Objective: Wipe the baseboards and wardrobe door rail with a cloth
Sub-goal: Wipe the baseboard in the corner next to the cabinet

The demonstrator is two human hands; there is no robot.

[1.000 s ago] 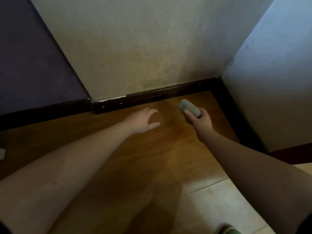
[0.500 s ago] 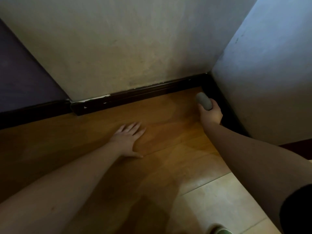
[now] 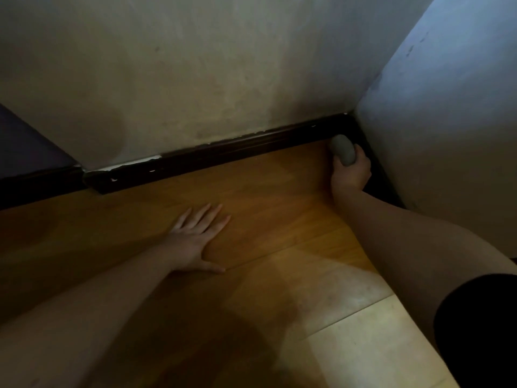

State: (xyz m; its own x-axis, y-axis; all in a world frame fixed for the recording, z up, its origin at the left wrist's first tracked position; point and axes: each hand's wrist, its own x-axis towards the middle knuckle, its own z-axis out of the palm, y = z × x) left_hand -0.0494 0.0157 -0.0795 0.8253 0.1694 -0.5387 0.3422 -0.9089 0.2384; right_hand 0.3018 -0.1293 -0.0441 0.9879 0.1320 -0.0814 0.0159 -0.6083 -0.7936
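At far left the dark baseboard [image 3: 195, 161] starts under a purple wall and runs rightward along the foot of the pale wall [image 3: 195, 79]. Its top edge looks chipped, with pale flecks, near a joint towards the left end.

Next comes the left hand [image 3: 195, 239], flat on the wood floor [image 3: 265, 197], palm down, fingers [image 3: 208, 217] spread apart and holding nothing. It seems to be a prop for the body's weight, and it lies well apart from the baseboard.

Further right, the right hand [image 3: 349, 172] has its fingers closed around a grey cloth [image 3: 342, 149], bunched into a rounded wad. The wad's far end is in the corner where the back baseboard meets the one under the right-hand wall, and it appears to touch the board, though the shadow there makes contact hard to confirm. No wardrobe rail is in view.

The step in hand looks like the start of a pass out of the corner. To do it well:
- Press the wad into the corner first, since dust collects where the two boards meet.
- Draw it leftward along the face in one steady stroke, with the cloth riding over the top ledge too.
- Go gently over the chipped stretch, which may snag the cloth or shed flakes.
- Shift the left hand leftward so the reach stays balanced.
- Turn the wad to a clean side when it greys.
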